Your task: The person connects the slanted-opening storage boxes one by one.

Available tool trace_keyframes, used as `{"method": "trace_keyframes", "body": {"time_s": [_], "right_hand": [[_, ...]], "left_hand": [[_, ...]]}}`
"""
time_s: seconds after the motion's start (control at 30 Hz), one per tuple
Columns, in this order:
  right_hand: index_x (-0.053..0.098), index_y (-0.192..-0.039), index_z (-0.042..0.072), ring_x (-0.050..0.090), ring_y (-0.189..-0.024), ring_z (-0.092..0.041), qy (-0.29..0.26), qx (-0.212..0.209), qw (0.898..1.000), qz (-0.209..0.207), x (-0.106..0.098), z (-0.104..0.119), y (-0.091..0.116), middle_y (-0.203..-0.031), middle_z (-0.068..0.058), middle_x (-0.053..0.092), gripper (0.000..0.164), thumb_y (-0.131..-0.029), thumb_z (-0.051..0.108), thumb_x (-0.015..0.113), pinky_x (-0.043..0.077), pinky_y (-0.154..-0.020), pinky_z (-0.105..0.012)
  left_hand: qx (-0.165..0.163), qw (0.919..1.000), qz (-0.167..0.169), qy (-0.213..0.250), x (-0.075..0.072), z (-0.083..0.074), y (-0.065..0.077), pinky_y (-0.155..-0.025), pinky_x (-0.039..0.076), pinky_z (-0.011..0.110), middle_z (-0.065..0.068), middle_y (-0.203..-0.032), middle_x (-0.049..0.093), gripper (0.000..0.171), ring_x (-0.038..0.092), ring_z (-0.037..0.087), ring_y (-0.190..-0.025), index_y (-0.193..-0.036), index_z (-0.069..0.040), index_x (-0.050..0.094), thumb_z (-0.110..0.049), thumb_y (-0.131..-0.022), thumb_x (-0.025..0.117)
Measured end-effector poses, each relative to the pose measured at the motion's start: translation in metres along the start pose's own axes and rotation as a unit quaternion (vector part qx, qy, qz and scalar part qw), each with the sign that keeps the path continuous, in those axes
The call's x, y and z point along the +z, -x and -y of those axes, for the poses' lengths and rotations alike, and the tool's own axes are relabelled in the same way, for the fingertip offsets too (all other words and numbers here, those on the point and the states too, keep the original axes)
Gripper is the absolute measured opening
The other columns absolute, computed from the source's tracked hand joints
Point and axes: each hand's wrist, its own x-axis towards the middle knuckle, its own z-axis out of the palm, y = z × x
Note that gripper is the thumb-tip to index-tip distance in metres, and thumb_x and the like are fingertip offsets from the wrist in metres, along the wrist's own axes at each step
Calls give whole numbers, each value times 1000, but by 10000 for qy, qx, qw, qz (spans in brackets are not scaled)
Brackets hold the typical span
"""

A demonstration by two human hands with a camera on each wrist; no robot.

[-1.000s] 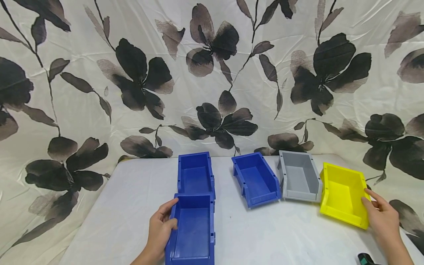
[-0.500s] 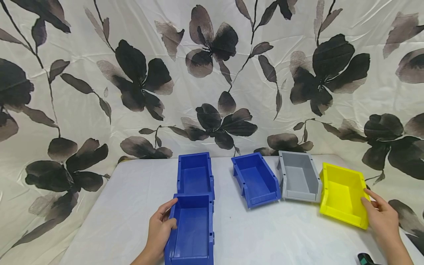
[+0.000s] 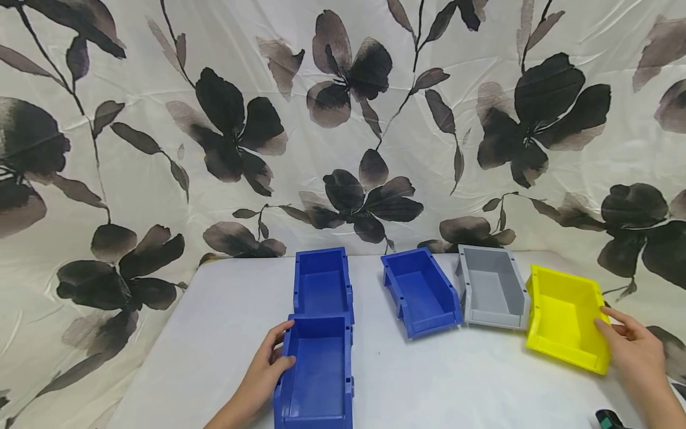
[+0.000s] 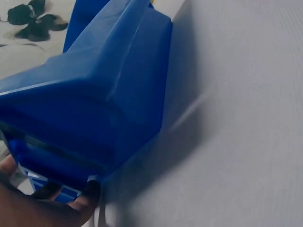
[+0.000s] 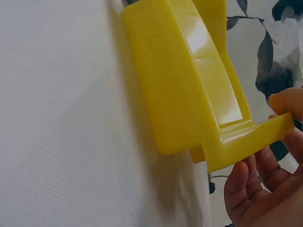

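Note:
In the head view, two blue bins stand one behind the other left of centre. My left hand [image 3: 266,363] grips the left side wall of the near blue bin [image 3: 316,375], thumb over the rim. The far blue bin [image 3: 321,286] touches its back end. At the right, my right hand [image 3: 635,342] pinches the right wall of a yellow bin [image 3: 565,316] between thumb and fingers. The right wrist view has the thumb on one side of the yellow wall [image 5: 255,137] and curled fingers below it. In the left wrist view, fingers [image 4: 85,201] hold the blue bin's edge [image 4: 94,90].
A third blue bin [image 3: 423,292] stands angled right of centre. Beside it, a grey bin [image 3: 494,289] lies close to the yellow one. A small black object [image 3: 608,419] shows at the lower right. White cloth covers the table [image 3: 214,339]; a floral curtain [image 3: 241,36] hangs behind.
The head view has shifted slightly, so everything appears a little further right. Both hands keep their hold, and the bins show no clear movement on the table.

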Motion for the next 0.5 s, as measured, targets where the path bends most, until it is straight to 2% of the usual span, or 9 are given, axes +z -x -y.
{"method": "trace_keyframes", "body": {"time_s": [0.17, 0.3, 0.5], "right_hand": [[36, -147, 0, 42, -89, -30, -1, -129, 9996, 243, -9, -1, -10, -113, -19, 45, 54, -103, 29, 44, 41, -51, -19], [34, -149, 2, 42, -90, -29, -224, -15, 9990, 398, -9, -1, -19, -116, -19, 44, 57, -102, 32, 46, 41, -52, -18], [30, -152, 8, 40, -89, -26, -499, 105, 9977, 445, -5, 0, -30, -108, -13, 43, 62, -98, 30, 55, 38, -55, -19]], "left_hand": [[238, 9991, 305, -174, -4, 3, 0, -91, 45, 55, 19, -144, 36, 59, 42, 44, -128, -147, -29, 37, -9, -94, 55], [376, 9977, 356, -444, -7, 6, 0, -94, 41, 58, 18, -145, 37, 58, 42, 43, -128, -148, -32, 35, -15, -97, 56], [461, 9962, 371, -635, -9, 8, 3, -96, 39, 58, 17, -144, 38, 60, 45, 40, -126, -149, -33, 33, -20, -97, 57]]}}
